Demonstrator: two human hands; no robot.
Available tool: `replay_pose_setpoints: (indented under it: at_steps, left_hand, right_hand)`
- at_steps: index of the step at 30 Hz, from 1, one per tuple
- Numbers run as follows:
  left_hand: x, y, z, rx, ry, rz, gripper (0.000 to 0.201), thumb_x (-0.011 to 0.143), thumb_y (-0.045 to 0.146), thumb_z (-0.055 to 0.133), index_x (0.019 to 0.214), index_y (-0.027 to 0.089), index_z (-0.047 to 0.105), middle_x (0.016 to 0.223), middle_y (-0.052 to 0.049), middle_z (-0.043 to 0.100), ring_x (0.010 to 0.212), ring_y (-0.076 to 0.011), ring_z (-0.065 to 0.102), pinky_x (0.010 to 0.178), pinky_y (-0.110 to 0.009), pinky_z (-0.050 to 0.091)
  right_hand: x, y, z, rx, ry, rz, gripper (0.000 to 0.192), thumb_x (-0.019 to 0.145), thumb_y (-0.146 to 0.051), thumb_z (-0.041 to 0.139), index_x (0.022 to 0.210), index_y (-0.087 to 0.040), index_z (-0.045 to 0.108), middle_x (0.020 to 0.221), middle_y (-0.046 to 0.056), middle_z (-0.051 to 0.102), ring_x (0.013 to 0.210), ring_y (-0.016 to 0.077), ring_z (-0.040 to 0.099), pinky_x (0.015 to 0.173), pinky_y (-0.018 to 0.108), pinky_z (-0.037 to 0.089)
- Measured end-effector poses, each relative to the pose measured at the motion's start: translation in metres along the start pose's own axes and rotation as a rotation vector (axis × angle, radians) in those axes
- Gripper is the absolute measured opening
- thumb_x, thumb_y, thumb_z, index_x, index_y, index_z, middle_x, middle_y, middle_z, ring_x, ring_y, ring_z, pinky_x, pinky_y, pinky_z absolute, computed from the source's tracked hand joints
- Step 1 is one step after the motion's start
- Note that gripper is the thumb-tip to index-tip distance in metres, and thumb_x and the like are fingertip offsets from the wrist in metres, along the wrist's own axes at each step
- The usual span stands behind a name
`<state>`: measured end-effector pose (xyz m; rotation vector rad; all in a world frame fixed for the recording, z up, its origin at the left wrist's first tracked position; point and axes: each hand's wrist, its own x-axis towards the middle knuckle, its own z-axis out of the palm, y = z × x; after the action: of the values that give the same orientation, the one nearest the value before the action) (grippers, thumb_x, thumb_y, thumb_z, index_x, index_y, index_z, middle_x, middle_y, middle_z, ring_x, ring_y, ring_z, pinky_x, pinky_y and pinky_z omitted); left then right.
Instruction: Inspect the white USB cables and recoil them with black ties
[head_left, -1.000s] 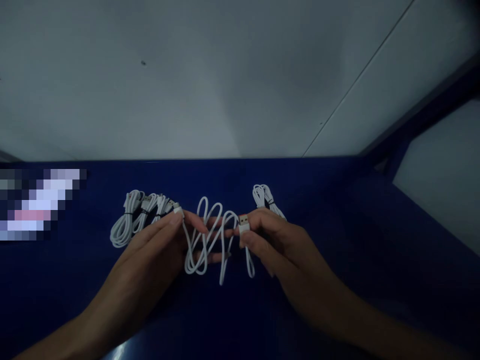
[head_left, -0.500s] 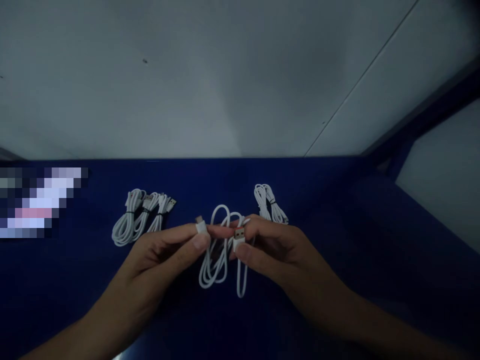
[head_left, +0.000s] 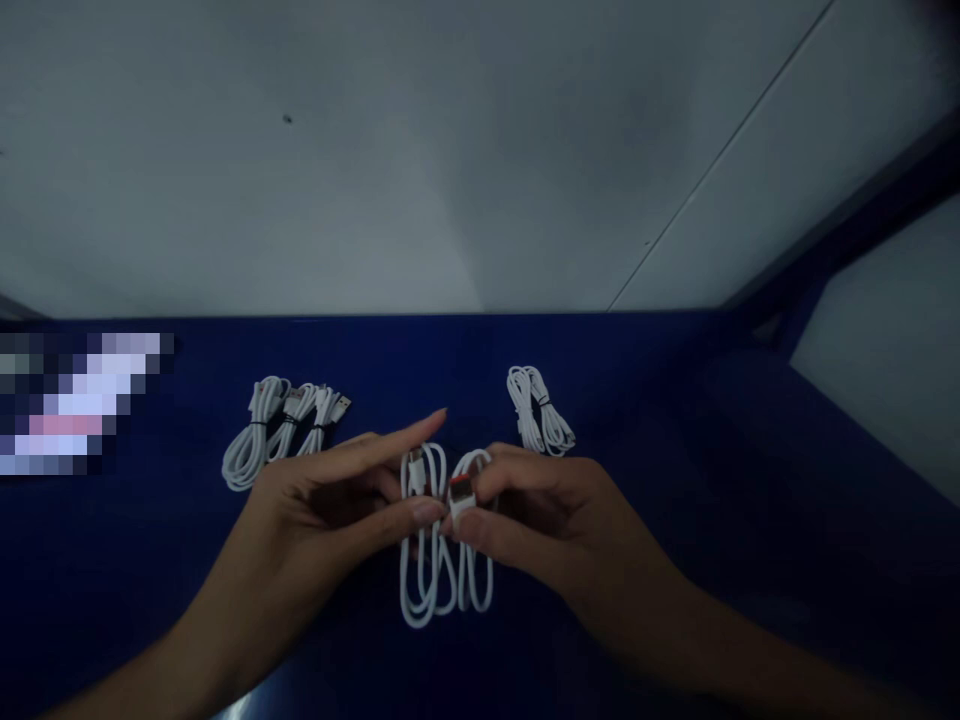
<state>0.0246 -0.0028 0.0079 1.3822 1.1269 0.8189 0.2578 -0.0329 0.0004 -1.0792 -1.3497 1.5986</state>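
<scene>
White cable (head_left: 439, 570) with red-tipped plug (head_left: 460, 490); white bundles (head_left: 281, 430), black-tied; deep blue bench (head_left: 675, 560); grey wall (head_left: 375, 150).

Packing workbench: blue tabletop (head_left: 675, 450), tied white cable bundles (head_left: 281, 425), bare wall (head_left: 375, 150).

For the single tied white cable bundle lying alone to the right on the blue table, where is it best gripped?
Probably at the dark tie around the middle of the tied white cable bundle, pinched from above. It lies flat on the blue table, clear of the right hand, and its loops splay out towards both ends.
</scene>
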Motion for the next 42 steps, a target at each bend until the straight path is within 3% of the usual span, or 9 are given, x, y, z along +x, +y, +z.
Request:
replay_pose_setpoints:
  at_steps: [4,9,15,23,28,33,38,42]
  left_hand:
    - [0.0040,0.0004,-0.0006,-0.080,0.018,-0.040,0.069,0.079,0.028,0.104,0.139,0.051,0.079,0.082,0.007,0.081,0.071,-0.0098,0.078,0.070,-0.013,0.064]
    - [0.0063,0.0028,-0.0024,-0.189,-0.074,-0.154,0.032,0.089,0.031,0.097,0.120,0.037,0.091,0.088,-0.001,0.089,0.081,-0.0179,0.085,0.078,-0.021,0.069]
    - [0.0045,0.0005,-0.0063,-0.246,-0.113,-0.188,0.029,0.099,0.041,0.087,0.126,0.033,0.089,0.110,-0.007,0.092,0.098,-0.0270,0.088,0.089,-0.030,0.071]
    - [0.0058,0.0012,-0.0058,-0.242,-0.151,-0.198,0.021,0.095,0.029,0.091,0.115,0.033,0.091,0.098,-0.001,0.091,0.088,-0.0199,0.086,0.086,-0.025,0.068]
    - [0.0056,-0.0015,-0.0054,-0.189,-0.134,-0.182,0.016,0.095,0.029,0.091,0.111,0.028,0.087,0.087,-0.002,0.088,0.082,-0.0173,0.082,0.080,-0.022,0.063]
    - [0.0047,0.0003,-0.0016,-0.190,-0.151,-0.203,0.010,0.099,0.030,0.086,0.107,0.026,0.081,0.097,-0.003,0.085,0.088,-0.0178,0.079,0.082,-0.023,0.061]
    - [0.0040,0.0028,0.0017,-0.317,-0.196,-0.235,0.015,0.105,0.032,0.079,0.120,0.029,0.082,0.098,-0.003,0.084,0.089,-0.0177,0.078,0.084,-0.025,0.062]
    - [0.0046,-0.0020,-0.0020,-0.424,-0.234,-0.286,0.019,0.106,0.030,0.078,0.123,0.027,0.086,0.116,-0.007,0.087,0.096,-0.0184,0.079,0.094,-0.028,0.063]
  right_hand:
    - [-0.0011,0.0019,0.0005,0.028,0.015,0.017,0.019,0.100,-0.030,0.086,0.083,-0.024,0.079,0.084,-0.004,0.060,0.077,0.0125,0.054,0.070,0.028,0.045]
    - [-0.0002,0.0032,0.0034,0.131,-0.003,-0.030,0.016,0.100,-0.029,0.086,0.087,-0.024,0.080,0.093,-0.001,0.067,0.085,0.0152,0.061,0.076,0.031,0.049]
    - [0.0009,-0.0012,0.0031,0.167,0.045,-0.042,0.020,0.101,-0.034,0.085,0.085,-0.024,0.080,0.089,0.001,0.071,0.083,0.0164,0.064,0.077,0.032,0.053]
    - [0.0003,0.0031,0.0058,0.215,0.020,-0.054,0.012,0.097,-0.024,0.088,0.087,-0.025,0.081,0.093,-0.002,0.072,0.087,0.0144,0.066,0.079,0.029,0.053]
    - [-0.0022,0.0041,0.0044,0.009,0.054,-0.103,0.016,0.099,-0.023,0.086,0.085,-0.026,0.078,0.089,-0.004,0.066,0.079,0.0116,0.060,0.073,0.027,0.049]
    - [-0.0031,0.0048,0.0028,-0.044,0.040,-0.112,0.017,0.099,-0.026,0.086,0.085,-0.026,0.077,0.090,-0.003,0.065,0.079,0.0130,0.060,0.072,0.029,0.048]
    - [0.0003,0.0029,0.0042,0.125,0.046,-0.077,0.012,0.100,-0.028,0.085,0.089,-0.026,0.081,0.091,-0.001,0.069,0.086,0.0161,0.066,0.078,0.032,0.053]
    - [0.0039,0.0032,0.0035,0.199,0.078,-0.103,0.018,0.105,-0.031,0.081,0.087,-0.026,0.081,0.088,0.000,0.074,0.090,0.0182,0.073,0.086,0.034,0.058]
